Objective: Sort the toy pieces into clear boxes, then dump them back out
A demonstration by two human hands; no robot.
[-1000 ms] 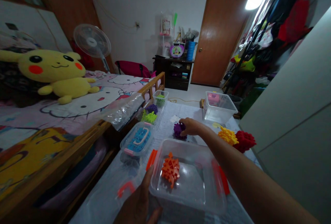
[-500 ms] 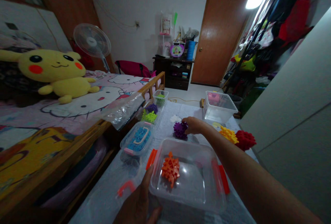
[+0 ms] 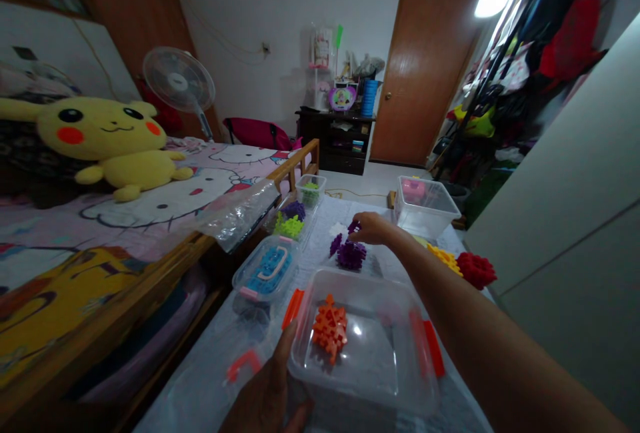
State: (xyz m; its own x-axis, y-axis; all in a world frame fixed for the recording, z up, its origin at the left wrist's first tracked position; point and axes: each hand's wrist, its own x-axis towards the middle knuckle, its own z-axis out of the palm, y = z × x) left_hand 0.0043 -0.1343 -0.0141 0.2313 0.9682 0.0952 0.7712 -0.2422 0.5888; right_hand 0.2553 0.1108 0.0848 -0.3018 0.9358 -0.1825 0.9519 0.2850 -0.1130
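One purple piece (image 3: 354, 227), pinched by the right hand (image 3: 373, 228), clears the box edge (image 3: 363, 277) the left hand (image 3: 265, 379) holds.

purple bits (image 3: 352, 255): spiky clump just past our box (image 3: 373, 359), one tilted beside it, one we're pinching
box: clear plastic
orange bits (image 3: 330, 328): heaped inside, left

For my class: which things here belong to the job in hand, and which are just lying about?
Part of the job:
purple pieces, one in the right hand
clear tub, touched by the left hand
orange pieces in it
perhaps yellow pieces, red pieces

Lying about:
plush toy
fan
plastic sheet
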